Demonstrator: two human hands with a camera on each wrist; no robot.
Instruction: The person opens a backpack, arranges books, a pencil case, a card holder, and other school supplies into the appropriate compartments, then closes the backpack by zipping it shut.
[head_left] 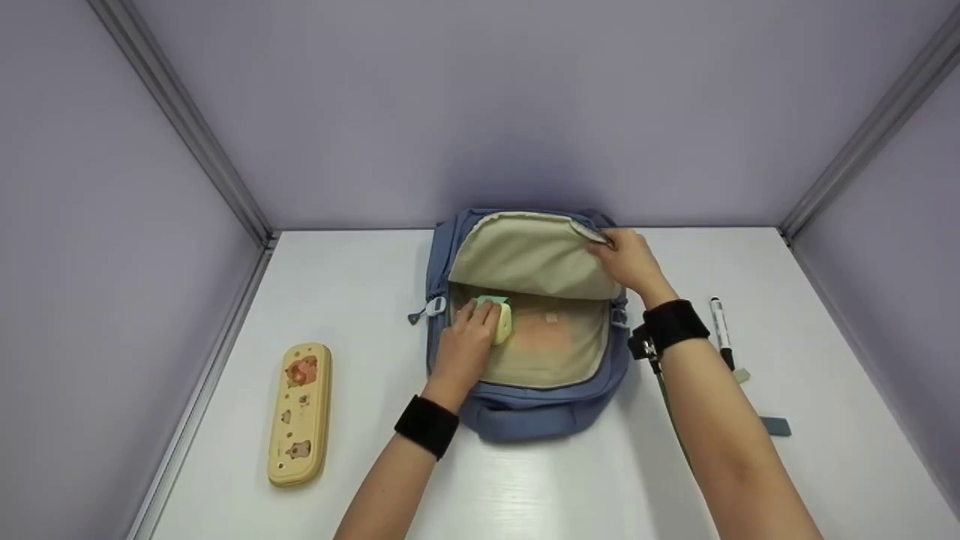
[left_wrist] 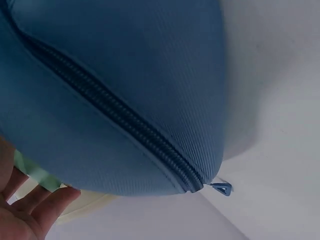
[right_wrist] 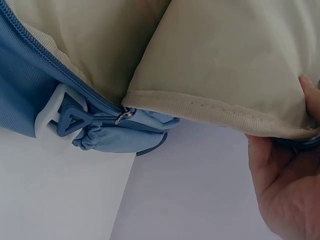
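Observation:
A blue backpack (head_left: pixel 525 412) lies on the white table with its front flap (head_left: pixel 529 255) turned up, showing the beige lining. My right hand (head_left: pixel 630 259) pinches the flap's right edge and holds it raised; the right wrist view shows the beige flap (right_wrist: pixel 225 70) held in that hand (right_wrist: pixel 285 175). My left hand (head_left: pixel 469 341) reaches inside the bag and grips a small green and pale yellow object (head_left: pixel 501 319) at the left of the opening. In the left wrist view the blue shell (left_wrist: pixel 125 90), its zipper (left_wrist: pixel 125 120) and the fingers (left_wrist: pixel 35 210) show.
A yellow pencil case (head_left: pixel 301 412) with cartoon figures lies at the table's left. A marker (head_left: pixel 720 330) and a couple of small pieces (head_left: pixel 776 426) lie to the right of my right arm. Lilac walls enclose the table on three sides.

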